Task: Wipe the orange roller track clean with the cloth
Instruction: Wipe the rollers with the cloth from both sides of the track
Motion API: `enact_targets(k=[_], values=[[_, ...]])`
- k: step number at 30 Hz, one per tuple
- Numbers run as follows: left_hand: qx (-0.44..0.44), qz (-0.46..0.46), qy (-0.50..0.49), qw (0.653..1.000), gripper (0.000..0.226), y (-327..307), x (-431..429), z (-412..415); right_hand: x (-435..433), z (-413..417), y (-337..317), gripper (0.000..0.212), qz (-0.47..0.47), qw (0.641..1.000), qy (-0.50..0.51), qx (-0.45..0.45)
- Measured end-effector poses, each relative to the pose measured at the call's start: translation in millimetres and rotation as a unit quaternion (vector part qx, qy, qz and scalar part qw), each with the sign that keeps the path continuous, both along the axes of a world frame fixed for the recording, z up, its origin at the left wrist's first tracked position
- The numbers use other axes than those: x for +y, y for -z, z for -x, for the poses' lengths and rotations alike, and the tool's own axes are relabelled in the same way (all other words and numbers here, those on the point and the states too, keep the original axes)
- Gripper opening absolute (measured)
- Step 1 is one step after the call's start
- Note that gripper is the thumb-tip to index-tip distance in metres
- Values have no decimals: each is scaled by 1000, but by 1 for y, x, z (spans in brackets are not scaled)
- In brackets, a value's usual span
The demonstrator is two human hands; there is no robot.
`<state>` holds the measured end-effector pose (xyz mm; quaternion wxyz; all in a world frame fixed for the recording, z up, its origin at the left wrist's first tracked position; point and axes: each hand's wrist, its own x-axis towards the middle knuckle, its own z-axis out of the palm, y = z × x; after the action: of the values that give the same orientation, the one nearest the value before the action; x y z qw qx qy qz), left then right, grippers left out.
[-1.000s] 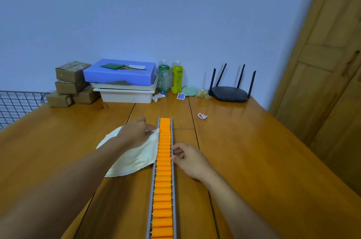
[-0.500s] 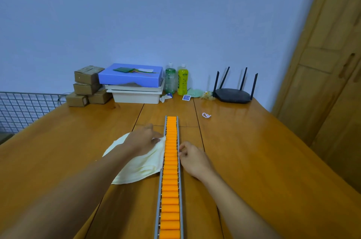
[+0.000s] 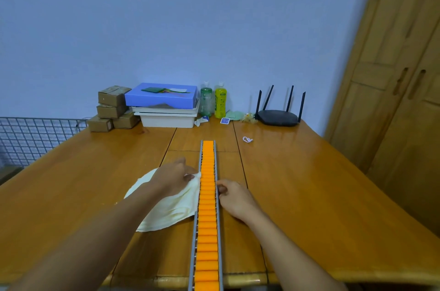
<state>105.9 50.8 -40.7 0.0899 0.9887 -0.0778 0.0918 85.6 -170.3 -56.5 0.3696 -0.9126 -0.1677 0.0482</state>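
Cloth pinched beside the orange roller track.
The track is laid near to far along the middle of the table. The cloth, spread just left of it, is pinched at its far corner by the left hand; the right rail is held by the right hand, fingers curled.

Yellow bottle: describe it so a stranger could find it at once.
Look along the far edge of the wooden table, by the wall. Right of the blue box stand two bottles; the yellow bottle is the right-hand one, beside the green bottle.
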Motion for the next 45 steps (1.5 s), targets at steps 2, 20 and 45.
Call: enact_targets(k=[2,20,45], values=[[0,4,1,1000,36,2,-1,7,-1,6,0,22,-1,1000,-4,5],[-24,30,2,999,34,11,-12,81,-10,56,6,37,49,999,12,-7],[-51,13,12,999,35,9,-37,190,-28,144,6,28,80,993,54,-62]])
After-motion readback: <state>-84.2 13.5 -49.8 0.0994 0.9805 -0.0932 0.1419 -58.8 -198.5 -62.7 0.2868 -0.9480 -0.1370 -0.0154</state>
